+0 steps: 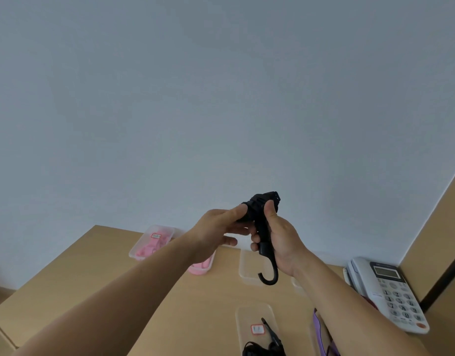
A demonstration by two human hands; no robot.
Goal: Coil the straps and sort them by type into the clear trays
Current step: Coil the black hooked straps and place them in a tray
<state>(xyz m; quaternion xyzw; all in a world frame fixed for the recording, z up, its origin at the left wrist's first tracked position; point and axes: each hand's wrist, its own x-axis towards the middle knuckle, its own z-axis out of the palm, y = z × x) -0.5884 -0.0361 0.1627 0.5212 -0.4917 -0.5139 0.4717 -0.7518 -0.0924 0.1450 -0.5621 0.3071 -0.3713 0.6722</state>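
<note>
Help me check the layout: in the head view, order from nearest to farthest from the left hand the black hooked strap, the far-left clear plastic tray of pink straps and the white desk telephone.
1. The black hooked strap, pinched by the left hand.
2. The far-left clear plastic tray of pink straps, to its left.
3. The white desk telephone, far right.

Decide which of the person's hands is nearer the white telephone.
Right. The right hand grips the black strap left of the telephone; the left hand pinches the strap farther left.
</note>
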